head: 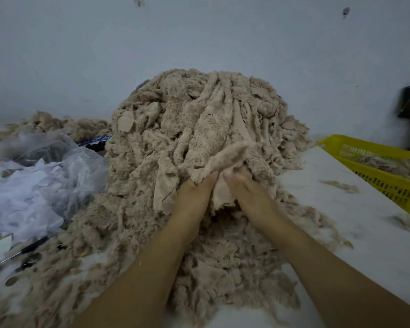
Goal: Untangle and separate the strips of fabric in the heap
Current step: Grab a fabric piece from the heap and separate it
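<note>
A tall heap of tangled beige fleecy fabric strips fills the middle of the white table. Both my hands reach into its front side, close together. My left hand grips the lower end of one fuzzy beige strip that rises up and to the right. My right hand holds the same bunch of fabric from the right, thumb near the left thumb. The fingers of both hands are buried in the cloth and mostly hidden.
Crumpled clear and white plastic bags lie at the left, with a pen in front of them. A yellow slotted basket holding some beige fabric stands at the right. Loose tufts lie on the table. A blue-grey wall stands behind.
</note>
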{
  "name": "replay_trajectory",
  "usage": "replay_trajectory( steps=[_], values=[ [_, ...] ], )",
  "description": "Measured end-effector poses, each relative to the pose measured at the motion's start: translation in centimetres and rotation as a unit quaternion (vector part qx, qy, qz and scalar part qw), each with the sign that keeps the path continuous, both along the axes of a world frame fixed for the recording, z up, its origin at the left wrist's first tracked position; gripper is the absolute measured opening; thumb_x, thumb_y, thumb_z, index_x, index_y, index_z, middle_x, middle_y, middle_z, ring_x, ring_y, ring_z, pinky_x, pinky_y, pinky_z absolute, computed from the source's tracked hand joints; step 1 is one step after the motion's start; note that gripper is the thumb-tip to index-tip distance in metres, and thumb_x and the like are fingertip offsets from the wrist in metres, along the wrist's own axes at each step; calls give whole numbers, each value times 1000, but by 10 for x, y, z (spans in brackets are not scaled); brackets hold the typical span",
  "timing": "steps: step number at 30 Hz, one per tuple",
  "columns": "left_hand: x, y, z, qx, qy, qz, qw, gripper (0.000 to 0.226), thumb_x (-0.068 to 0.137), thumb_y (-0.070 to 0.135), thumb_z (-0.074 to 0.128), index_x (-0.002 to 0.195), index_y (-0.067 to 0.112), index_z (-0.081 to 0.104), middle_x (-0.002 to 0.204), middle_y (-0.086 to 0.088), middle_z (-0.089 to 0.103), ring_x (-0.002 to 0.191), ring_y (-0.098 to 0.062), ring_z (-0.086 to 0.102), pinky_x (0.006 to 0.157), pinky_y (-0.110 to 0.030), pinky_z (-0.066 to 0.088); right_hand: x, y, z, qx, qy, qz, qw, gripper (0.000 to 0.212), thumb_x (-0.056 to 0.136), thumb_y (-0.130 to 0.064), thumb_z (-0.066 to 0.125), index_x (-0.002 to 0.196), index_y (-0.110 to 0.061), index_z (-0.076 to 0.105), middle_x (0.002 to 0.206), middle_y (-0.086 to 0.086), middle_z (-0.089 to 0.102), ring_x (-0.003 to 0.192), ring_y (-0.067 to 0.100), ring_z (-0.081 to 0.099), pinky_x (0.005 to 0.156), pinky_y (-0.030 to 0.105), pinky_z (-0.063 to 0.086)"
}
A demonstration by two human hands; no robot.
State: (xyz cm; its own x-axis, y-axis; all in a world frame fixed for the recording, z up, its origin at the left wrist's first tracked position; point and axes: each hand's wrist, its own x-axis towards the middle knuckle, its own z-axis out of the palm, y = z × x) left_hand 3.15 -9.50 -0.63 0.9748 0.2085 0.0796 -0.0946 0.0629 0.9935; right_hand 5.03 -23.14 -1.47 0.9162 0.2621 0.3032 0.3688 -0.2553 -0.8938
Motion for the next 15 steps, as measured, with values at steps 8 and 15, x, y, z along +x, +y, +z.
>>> replay_trajectory(
  steps=[8, 15],
  values=[
    [8, 10, 6, -159, -22, 65, 985, 39, 102, 39, 51, 82, 16, 75, 84, -6, 78, 75, -20, 75, 64, -32, 61, 14, -7, -9, -88, -56, -59, 993, 42, 103, -39, 42, 65, -22, 37, 49, -15, 43, 44, -1, 39, 47, 15, 32],
    [6, 9, 12, -172, 18, 74, 982, 43, 100, 48, 52, 80, 11, 63, 58, -2, 65, 46, -13, 61, 48, -24, 51, 21, -10, -14, -153, -79, -131, 976, 43, 103, -42, 37, 66, -21, 41, 58, -3, 43, 50, 4, 43, 48, 20, 30]
  ],
)
